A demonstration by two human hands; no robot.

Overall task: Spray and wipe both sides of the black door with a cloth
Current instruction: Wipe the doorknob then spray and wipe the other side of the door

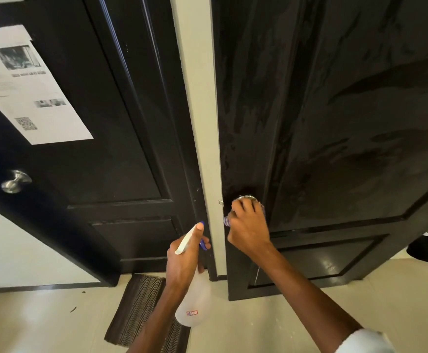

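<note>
This face of the black door [335, 110] is streaked wet, my right hand [246, 225] grips cloth on its knob, left hand [185, 256] holds the spray bottle [193, 301] beside; other side likely remains.

Person, head-camera view: two bare forearms entering from the bottom edge; left hand [182, 258] and right hand [246, 230] both bare, no gloves, rings or watch visible; short trimmed nails; right arm bears a white sleeve [360, 342], rolled or pushed above the elbow; left sleeve out of frame
</note>
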